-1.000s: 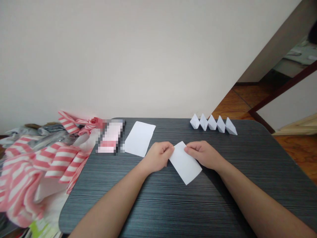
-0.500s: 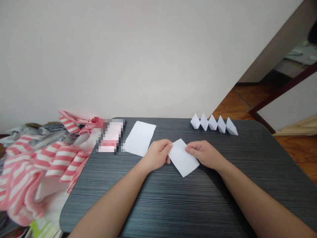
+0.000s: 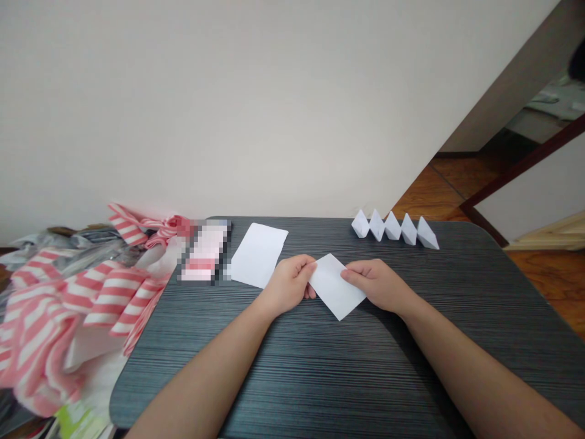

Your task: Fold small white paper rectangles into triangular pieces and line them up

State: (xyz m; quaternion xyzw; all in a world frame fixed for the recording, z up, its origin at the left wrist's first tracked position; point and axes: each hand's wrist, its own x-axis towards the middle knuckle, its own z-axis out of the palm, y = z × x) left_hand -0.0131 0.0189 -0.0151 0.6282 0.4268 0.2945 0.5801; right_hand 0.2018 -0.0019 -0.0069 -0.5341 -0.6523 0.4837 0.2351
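Note:
A square white piece of paper (image 3: 337,288) is held between both hands above the dark table, one corner pointing toward me. My left hand (image 3: 291,281) pinches its left corner between thumb and fingers. On the opposite side, my right hand (image 3: 375,283) grips the upper right edge, thumb on top. The fingers beneath the paper are partly hidden. Just beyond my left hand lies more white paper (image 3: 258,253), flat on the table.
Several folded white paper shapes (image 3: 392,227) stand in a row at the table's (image 3: 292,378) back right. A pixelated pinkish object (image 3: 205,250) lies at the back left. Red-and-white striped cloth (image 3: 114,292) is heaped beside the left edge. A wall (image 3: 274,110) rises behind.
The paper between my hands has shifted and tilted slightly, its near corner now a little farther from me. My left hand has moved very slightly; my right hand stays nearly still.

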